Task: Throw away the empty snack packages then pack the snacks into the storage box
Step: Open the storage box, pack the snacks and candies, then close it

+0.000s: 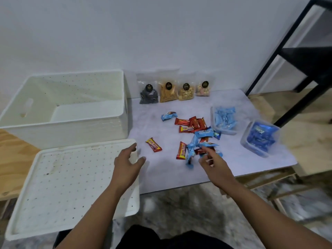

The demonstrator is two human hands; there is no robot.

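A white storage box (100,121) stands open at the back left, nothing visible inside. Loose red and blue snack packs (190,123) lie scattered on the grey mat (161,169). My right hand (213,164) pinches a bunch of blue and dark red wrappers (191,152) at the near edge of the pile; the motion blurs them. My left hand (127,162) hovers with its fingers spread over the right corner of the box's white lid (71,186). One red-yellow bar (153,145) lies alone between my hands.
Several clear bags of snacks (174,91) lean on the wall behind the mat. Two clear tubs hold blue packs, one pale (224,120) and one dark (260,137), at the right. A black shelf frame (291,69) stands at far right.
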